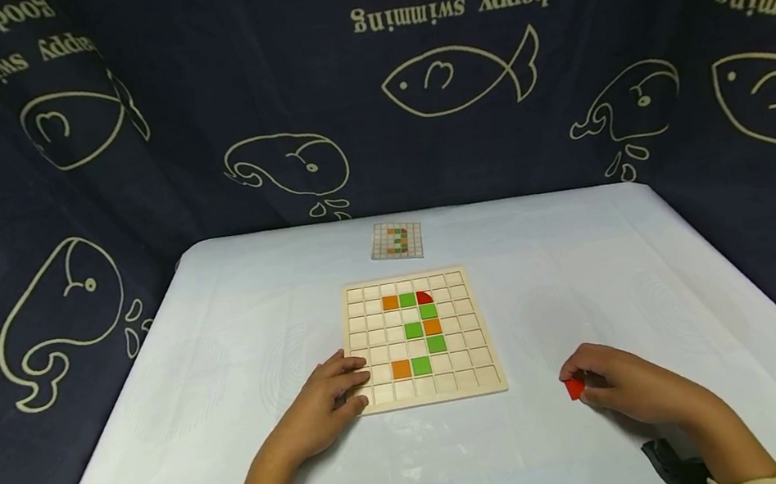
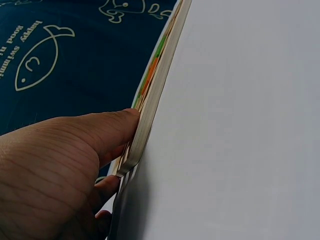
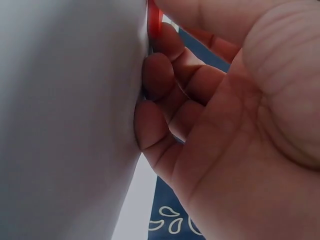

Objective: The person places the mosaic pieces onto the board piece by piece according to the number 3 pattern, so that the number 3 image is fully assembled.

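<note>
The wooden grid board (image 1: 388, 398) lies flat on the table, with orange, green and red tiles set in several of its cells. A red quarter-round tile (image 1: 424, 297) sits near its top. My left hand (image 1: 325, 404) rests on the board's left edge near the lower corner, fingers fairly straight. In the left wrist view the thumb touches the board's rim (image 2: 156, 100). Off the board's right side, my right hand (image 1: 619, 381) pinches a small red tile (image 1: 575, 388) between thumb and fingers, low over the table. The right wrist view shows only part of that tile (image 3: 154, 19).
A small pattern card (image 1: 395, 241) with a similar coloured figure lies behind the board. The white table (image 1: 234, 313) extends to both sides. Dark curtains (image 1: 378, 169) printed with fish and whales hang around its back and sides.
</note>
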A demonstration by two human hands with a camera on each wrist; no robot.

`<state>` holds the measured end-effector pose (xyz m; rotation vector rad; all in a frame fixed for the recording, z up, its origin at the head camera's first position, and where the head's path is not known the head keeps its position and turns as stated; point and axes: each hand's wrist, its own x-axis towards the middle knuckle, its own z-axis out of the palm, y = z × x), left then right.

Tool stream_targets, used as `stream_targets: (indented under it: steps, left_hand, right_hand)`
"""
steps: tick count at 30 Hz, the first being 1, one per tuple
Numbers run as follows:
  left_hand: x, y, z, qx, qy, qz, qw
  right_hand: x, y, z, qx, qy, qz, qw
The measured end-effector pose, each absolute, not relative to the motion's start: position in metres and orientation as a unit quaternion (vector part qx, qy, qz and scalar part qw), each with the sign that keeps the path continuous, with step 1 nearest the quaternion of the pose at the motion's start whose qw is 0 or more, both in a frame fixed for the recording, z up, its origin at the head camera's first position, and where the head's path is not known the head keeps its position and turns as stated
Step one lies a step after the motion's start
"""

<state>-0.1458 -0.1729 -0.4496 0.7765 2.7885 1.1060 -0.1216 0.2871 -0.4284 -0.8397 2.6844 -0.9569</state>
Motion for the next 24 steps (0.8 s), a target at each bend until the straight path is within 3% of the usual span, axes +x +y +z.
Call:
stream_targets:
  steps: [12,20,24]
  left_hand:
    - [-0.146,-0.175,-0.450,0.262,0.899,0.349,0.021]
    - [-0.146,-0.174,-0.450,0.250,0.900,0.355,0.027]
    - [-0.146,-0.174,-0.450,0.251,0.901,0.354,0.023]
  right_hand:
    - [-0.121,0.285,-0.435,-0.276,0.907,-0.307,0.081]
    - [-0.130,0.278,-0.417,-0.267,0.911,-0.298,0.096]
    - [-0.140,0.268,-0.406,-0.282,0.911,-0.292,0.073]
